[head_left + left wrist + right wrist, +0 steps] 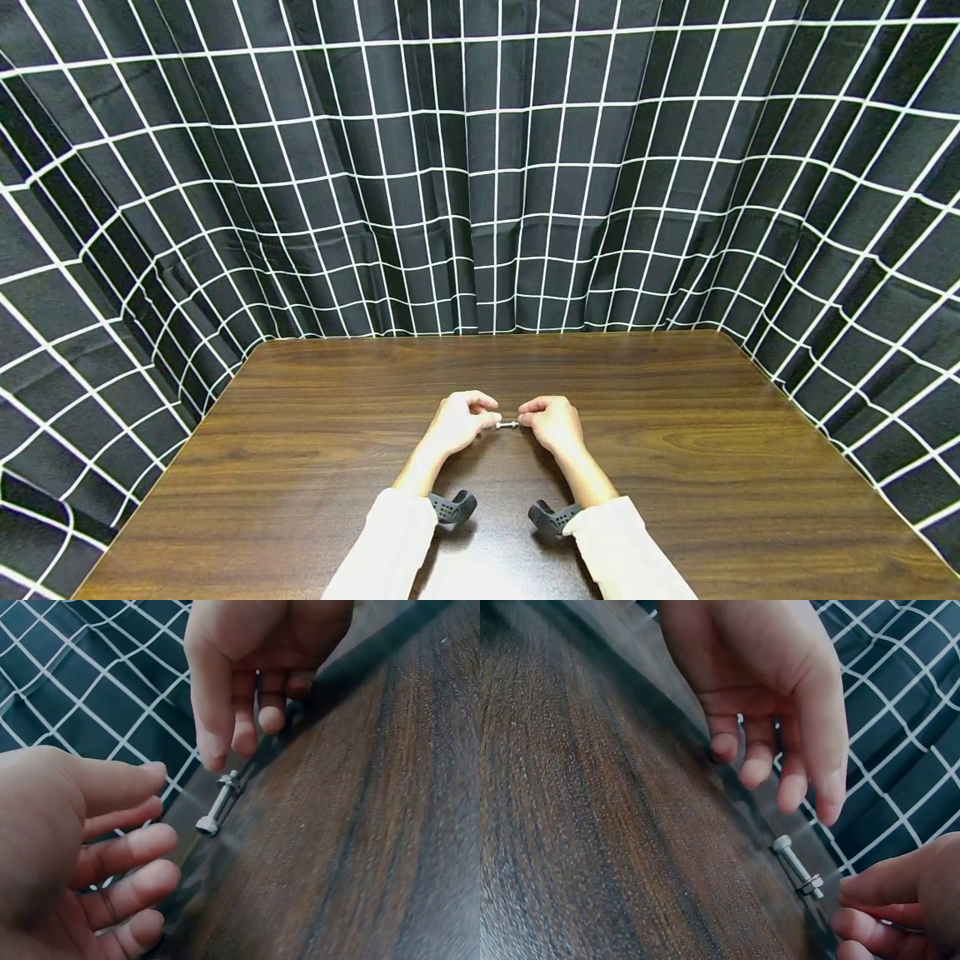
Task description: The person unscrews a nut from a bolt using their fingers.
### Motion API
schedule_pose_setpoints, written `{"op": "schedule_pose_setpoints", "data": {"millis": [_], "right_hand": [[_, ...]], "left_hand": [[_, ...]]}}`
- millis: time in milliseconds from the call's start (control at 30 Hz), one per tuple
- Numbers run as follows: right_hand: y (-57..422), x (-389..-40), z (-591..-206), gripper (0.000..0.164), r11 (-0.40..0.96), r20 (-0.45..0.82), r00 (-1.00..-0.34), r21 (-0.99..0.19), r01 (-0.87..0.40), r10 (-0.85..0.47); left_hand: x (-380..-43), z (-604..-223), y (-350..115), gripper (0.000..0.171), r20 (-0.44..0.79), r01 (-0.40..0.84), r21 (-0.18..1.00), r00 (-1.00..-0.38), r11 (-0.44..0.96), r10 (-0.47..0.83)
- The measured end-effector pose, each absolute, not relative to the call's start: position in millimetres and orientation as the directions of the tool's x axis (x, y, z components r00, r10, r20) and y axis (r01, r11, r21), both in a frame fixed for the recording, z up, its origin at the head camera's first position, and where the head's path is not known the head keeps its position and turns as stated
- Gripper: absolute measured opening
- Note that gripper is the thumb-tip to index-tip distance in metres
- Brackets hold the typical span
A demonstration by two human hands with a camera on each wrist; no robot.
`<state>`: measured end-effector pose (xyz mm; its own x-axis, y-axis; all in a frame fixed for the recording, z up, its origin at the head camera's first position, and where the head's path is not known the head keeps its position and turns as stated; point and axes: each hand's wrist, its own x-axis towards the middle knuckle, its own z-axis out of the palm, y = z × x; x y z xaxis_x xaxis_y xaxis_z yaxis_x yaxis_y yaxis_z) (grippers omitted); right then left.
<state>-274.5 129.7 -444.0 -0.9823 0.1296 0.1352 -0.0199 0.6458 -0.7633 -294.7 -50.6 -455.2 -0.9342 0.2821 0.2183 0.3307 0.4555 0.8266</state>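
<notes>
A small silver bolt (507,425) with a nut threaded near its tip lies on the wooden table between the two hands. The bolt's round head (205,825) points to the left hand, and the nut (810,885) is on the right hand's side. My left hand (459,423) is just left of the bolt, thumb and fingers loosely bent and apart, holding nothing. Close to the nut end, my right hand (557,425) has its fingers relaxed around an unfilled gap. Both wrist views show a small space between the fingertips and the bolt.
The brown wood-grain table (337,400) spreads around the hands. Behind it and along both sides hangs a dark curtain (495,192) with a white grid. Grey wrist mounts (456,507) stick out inward from the white sleeves (390,542).
</notes>
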Motion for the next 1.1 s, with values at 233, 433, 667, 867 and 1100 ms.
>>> {"op": "schedule_pose_setpoints", "data": {"millis": [233,433,667,867,1100], "right_hand": [[129,-274,-445,0.005,0.716,0.133,-0.988,-0.697,-0.04,0.074],[127,-274,-445,0.004,0.756,0.118,-0.99,-0.654,-0.023,0.072],[124,-274,-443,0.004,0.777,0.132,-0.989,-0.629,-0.034,0.064],[123,-274,-442,0.004,0.783,0.134,-0.991,-0.619,-0.065,0.023],[127,-274,-440,0.005,0.769,0.125,-0.992,-0.632,-0.093,-0.017]], "left_hand": [[-294,-454,-46,0.018,0.185,0.321,0.759,-0.94,0.567,0.286],[-293,-450,-41,0.017,0.165,0.307,0.706,-0.948,0.638,0.274],[-293,-450,-37,0.015,0.17,0.293,0.671,-0.955,0.681,0.243],[-292,-450,-37,0.009,0.187,0.292,0.625,-0.956,0.724,0.225],[-291,-447,-37,0.009,0.184,0.306,0.61,-0.952,0.731,0.245]]}}
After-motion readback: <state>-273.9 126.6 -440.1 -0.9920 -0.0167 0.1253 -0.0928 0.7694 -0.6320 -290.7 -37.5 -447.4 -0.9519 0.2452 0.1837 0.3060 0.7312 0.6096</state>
